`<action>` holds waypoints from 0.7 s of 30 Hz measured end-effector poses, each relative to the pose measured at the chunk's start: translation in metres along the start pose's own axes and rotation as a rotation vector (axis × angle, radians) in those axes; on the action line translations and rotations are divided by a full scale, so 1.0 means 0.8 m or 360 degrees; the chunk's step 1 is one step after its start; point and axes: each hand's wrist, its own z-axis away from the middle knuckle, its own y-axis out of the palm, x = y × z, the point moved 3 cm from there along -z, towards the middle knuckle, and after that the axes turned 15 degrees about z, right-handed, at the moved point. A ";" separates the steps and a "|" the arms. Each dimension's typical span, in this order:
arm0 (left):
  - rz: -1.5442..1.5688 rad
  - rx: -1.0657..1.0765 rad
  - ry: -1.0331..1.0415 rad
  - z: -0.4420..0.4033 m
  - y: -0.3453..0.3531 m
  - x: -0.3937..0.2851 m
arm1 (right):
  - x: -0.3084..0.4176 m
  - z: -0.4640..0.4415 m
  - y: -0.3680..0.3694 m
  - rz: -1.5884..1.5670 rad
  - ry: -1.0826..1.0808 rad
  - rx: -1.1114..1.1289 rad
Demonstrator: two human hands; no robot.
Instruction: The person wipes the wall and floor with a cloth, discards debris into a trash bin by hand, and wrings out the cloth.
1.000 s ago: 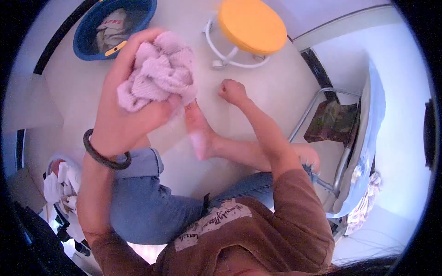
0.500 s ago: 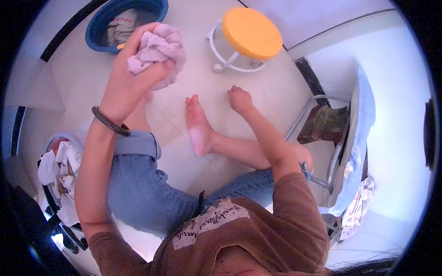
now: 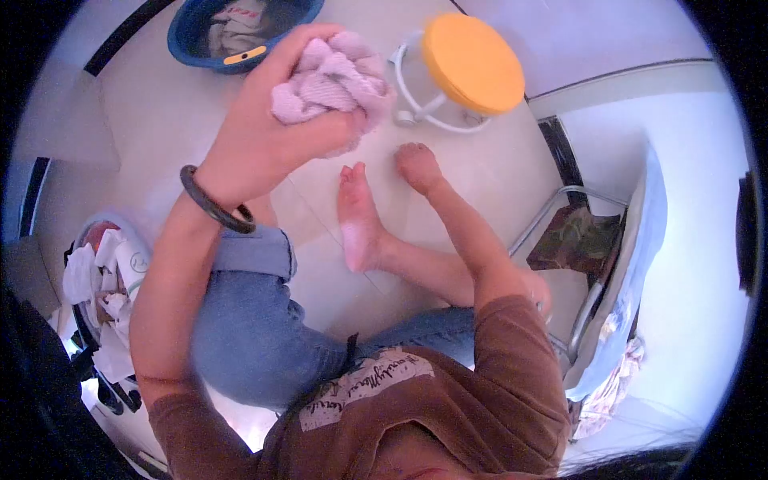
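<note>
My left hand is raised in front of me, its fingers wrapped round a crumpled pale pink cloth. The cloth is bunched into a ball, and a dark band circles that wrist. Lower down, my right hand is held out over the floor with its fingers curled in; nothing shows in it. My bare foot is on the floor between the two arms.
A blue basin with cloth inside stands at the far left. A yellow round stool is at the far right. A waste bin full of crumpled paper stands at left. A metal-framed rack is along the right wall.
My left hand has moved right with the cloth, away from the basin. The basin and stool also sit farther right in view as the camera turns. My right hand stays curled.
</note>
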 end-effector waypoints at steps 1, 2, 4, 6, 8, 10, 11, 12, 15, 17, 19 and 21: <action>0.0018 0.0003 0.0022 0.001 -0.001 0.001 | -0.004 -0.002 -0.006 -0.0094 0.0136 -0.0016; -0.0031 -0.0010 -0.0014 0.002 -0.002 0.000 | -0.011 0.000 -0.012 -0.0295 0.0344 -0.0035; -0.0116 -0.0029 -0.0088 0.004 -0.005 -0.002 | -0.030 0.013 -0.031 -0.0694 0.0768 -0.0062; -0.0029 0.0001 -0.0033 0.001 -0.010 0.001 | -0.054 0.016 -0.047 -0.1012 0.0776 -0.0187; 0.0028 -0.0013 -0.0002 0.001 -0.014 0.001 | -0.072 0.021 -0.077 -0.1215 0.0741 -0.0276; 0.0048 -0.0075 -0.0003 0.003 -0.015 -0.002 | -0.083 0.027 -0.113 -0.1311 0.0664 -0.0325; 0.0060 -0.0070 0.0012 0.004 -0.014 -0.003 | -0.087 0.029 -0.122 -0.1279 0.0652 -0.0336; 0.0069 -0.0070 0.0029 0.006 -0.015 -0.004 | -0.089 0.027 -0.131 -0.1248 0.0634 -0.0350; 0.0047 -0.0078 0.0058 0.011 -0.019 -0.006 | -0.086 0.021 -0.162 -0.1356 0.0591 -0.0347; 0.0057 -0.0092 0.0044 0.013 -0.021 -0.008 | -0.085 0.016 -0.173 -0.1469 0.0546 -0.0367; 0.0106 -0.0112 -0.0005 0.014 -0.022 -0.009 | -0.083 0.012 -0.186 -0.1562 0.0484 -0.0421; 0.0109 -0.0086 0.0060 0.014 -0.026 -0.009 | -0.073 0.018 -0.190 -0.1887 0.0618 -0.0037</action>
